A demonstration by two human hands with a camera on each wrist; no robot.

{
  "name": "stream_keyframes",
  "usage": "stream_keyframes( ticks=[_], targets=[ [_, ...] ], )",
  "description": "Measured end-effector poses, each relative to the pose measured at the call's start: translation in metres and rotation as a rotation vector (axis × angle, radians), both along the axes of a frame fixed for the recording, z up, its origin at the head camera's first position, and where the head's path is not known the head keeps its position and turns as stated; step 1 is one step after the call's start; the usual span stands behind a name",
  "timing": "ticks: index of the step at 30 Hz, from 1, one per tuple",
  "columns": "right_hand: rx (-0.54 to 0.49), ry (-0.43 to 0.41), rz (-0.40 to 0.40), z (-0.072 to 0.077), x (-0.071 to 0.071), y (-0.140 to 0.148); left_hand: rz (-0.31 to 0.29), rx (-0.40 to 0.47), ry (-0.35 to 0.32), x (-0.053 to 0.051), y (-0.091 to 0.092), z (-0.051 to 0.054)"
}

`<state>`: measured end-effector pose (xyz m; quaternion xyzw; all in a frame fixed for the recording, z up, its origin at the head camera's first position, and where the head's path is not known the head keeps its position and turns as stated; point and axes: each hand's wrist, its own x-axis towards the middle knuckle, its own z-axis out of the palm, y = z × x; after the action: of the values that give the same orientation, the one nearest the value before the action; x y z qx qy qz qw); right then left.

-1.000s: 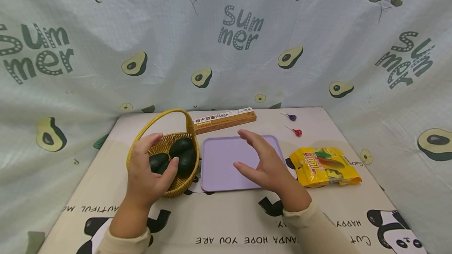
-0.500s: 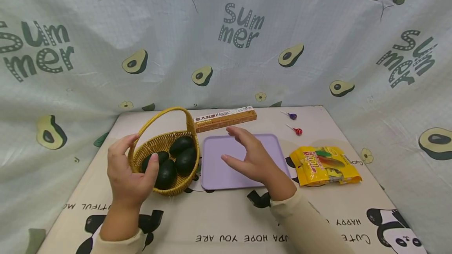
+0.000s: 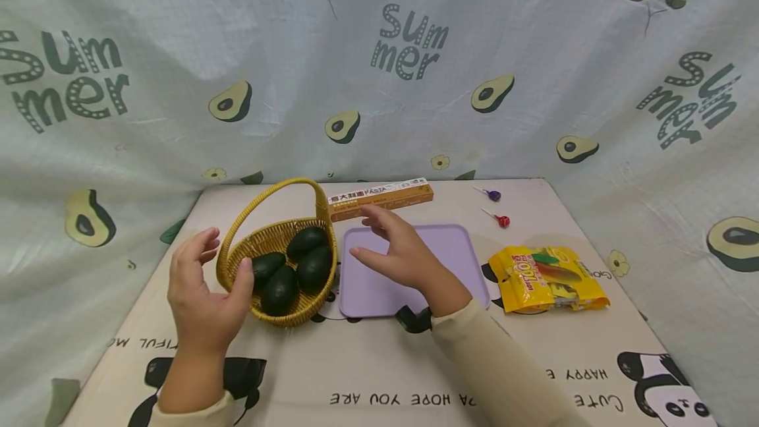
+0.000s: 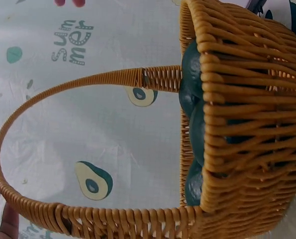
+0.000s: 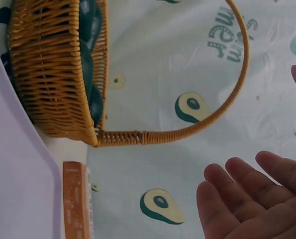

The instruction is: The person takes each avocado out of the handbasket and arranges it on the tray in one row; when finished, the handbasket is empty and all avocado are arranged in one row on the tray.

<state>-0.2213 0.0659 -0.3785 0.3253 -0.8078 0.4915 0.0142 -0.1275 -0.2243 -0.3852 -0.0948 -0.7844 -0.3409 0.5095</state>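
A pale table [image 3: 356,361] is backed by a printed sheet [image 3: 279,31]. On it the basket [image 3: 290,319] is stood upright, handle up, and is flanked on its right by the tray [image 3: 367,302]. The bag [image 3: 548,279] is laid farther right, and the box [image 3: 397,198] is set behind the tray, overlapped in the head view by fingertips.

The left hand [image 3: 204,295] is held at the basket's left, fingers loosely bent, thumb spread, nothing grasped; whether the handle is touched cannot be told. The right hand [image 3: 400,252] is held over the tray, fingers loosely extended, thumb well apart, nothing held; in the right wrist view it is kept clear of the handle.

The basket seems to be what is reached for. Its four visible avocados [image 3: 280,290] are all contained within it. By judgement, only the placing of hands about it is done, and the taking hold is left. The lollipops [image 3: 503,221], smallest of all, are left lying at the back right, untouched
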Motion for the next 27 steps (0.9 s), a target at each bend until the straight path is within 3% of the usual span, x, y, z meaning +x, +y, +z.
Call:
stream_keyframes(
  ticks=[9,14,27],
  targets=[
    [0.050,-0.147,0.013,-0.004,-0.013,-0.018,0.090,0.024,-0.098,0.006,-0.008,-0.012],
    [0.074,-0.220,0.035,-0.009,-0.021,-0.031,0.106,0.041,-0.110,0.008,-0.011,-0.019],
    [0.101,-0.257,0.081,-0.013,-0.029,-0.053,0.132,0.037,-0.202,0.011,-0.018,-0.025]
  ],
)
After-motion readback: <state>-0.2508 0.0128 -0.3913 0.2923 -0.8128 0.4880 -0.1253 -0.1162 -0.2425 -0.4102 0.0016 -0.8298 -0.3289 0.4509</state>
